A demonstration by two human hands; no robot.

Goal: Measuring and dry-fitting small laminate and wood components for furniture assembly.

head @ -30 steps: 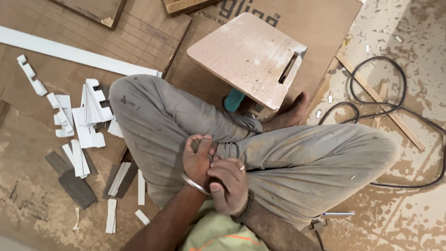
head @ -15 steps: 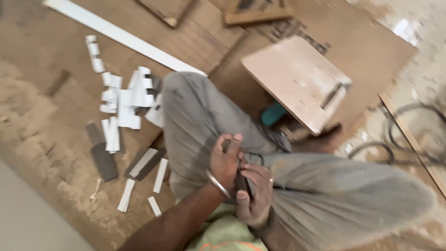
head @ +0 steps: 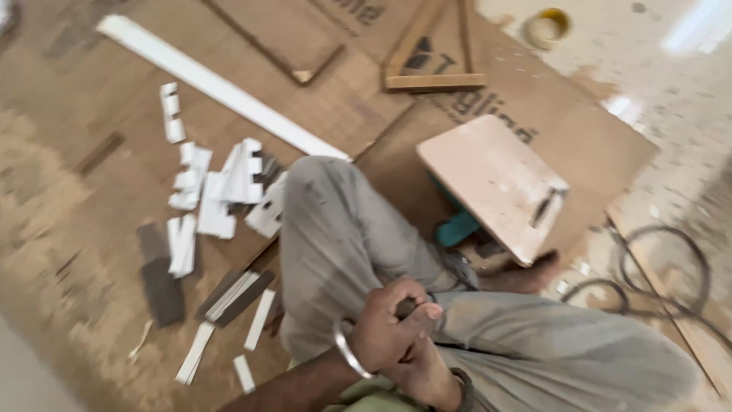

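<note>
I sit cross-legged on the floor in grey trousers (head: 343, 236), with both hands together on my lap. My left hand (head: 385, 329), a metal bangle (head: 347, 352) on its wrist, is curled into a fist around a small dark object (head: 405, 307) that shows between its fingers. My right hand (head: 425, 375) lies pressed under and against the left. Its fingers are mostly hidden and blurred, so its grip is unclear. A dark band circles the right wrist.
Several white cut pieces (head: 221, 191) and grey strips (head: 162, 284) lie left of my knee, with a long white strip (head: 221, 85) beyond. A small wooden board (head: 496, 183) stands over a teal object (head: 459, 229). A black cable (head: 656, 286) coils at the right. A wooden frame (head: 435, 76) lies on cardboard.
The view has swung, so the floor pieces and board sit further right and lower in frame. My hands stay clasped together on my lap.
</note>
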